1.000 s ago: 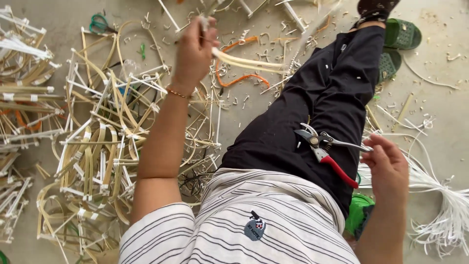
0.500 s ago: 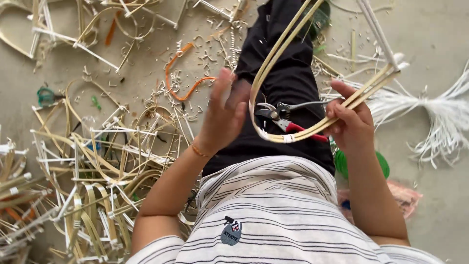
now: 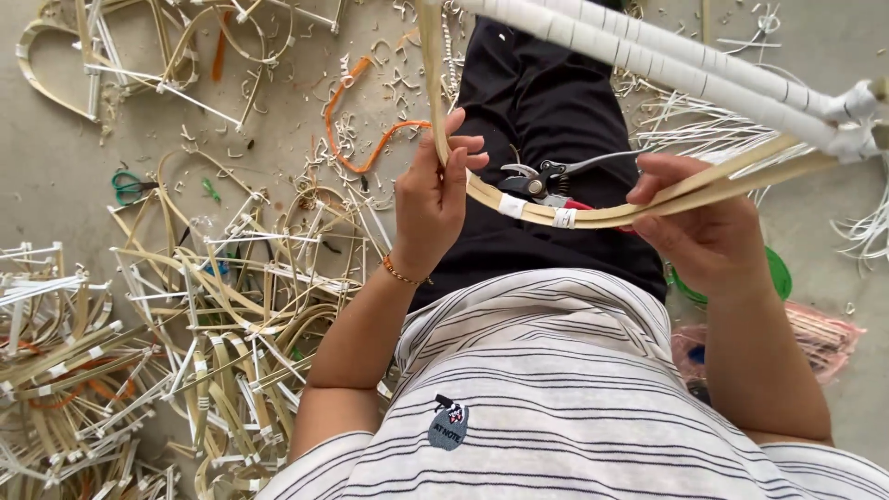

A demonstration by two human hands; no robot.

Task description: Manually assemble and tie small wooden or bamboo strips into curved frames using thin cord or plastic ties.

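Hands framed the scene: the left hand (image 3: pixel 433 199) had its fingers curled and pressed together around the upright left limb of a curved frame of pale, flat bamboo strips bound with white tape (image 3: pixel 565 215), while the right hand (image 3: pixel 704 227) pinched the same frame's lower right run between thumb and closed fingers. The frame arched across the lap, above the black trousers (image 3: pixel 546 102), and its taped white rods (image 3: pixel 685 65) ran off toward the upper right corner. Compared with half a second before, the left hand had moved from hovering open over the lap to a firm grasp on the strip, and the frame filled more of the view, its loop opened wider between the two hands. Red-handled metal pruning shears (image 3: pixel 546 181) lay on the trousers just below the frame, where they had been earlier. A heap of finished and unfinished bamboo-strip frames (image 3: pixel 213 306) covered the grey concrete floor (image 3: pixel 56 148) to the left, with an orange cord (image 3: pixel 356 130) and green-handled scissors (image 3: pixel 130 185) among the shavings. A green round object (image 3: pixel 776 274) showed beside the right wrist.
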